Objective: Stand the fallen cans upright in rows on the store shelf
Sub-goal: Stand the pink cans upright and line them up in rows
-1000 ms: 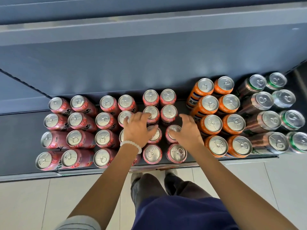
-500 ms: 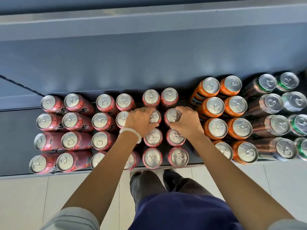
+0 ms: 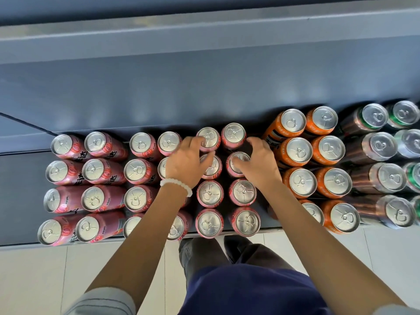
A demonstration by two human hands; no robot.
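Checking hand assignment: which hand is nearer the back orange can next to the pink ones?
Right. The right hand sits just left of the back orange can; the left hand is farther left, over the pink cans.

The person wears a bracelet of round white beads [image 3: 176,185] on the left wrist, just below the left hand [image 3: 186,164]; the right hand [image 3: 258,164] and its wrist carry nothing. Both forearms are bare, and 2 light grey sleeves show at the bottom corners, the left sleeve [image 3: 106,302] ending near the elbow and the right sleeve [image 3: 395,311] only partly in view. A dark navy top [image 3: 245,292] covers the torso, with dark grey trousers [image 3: 204,255] below it.
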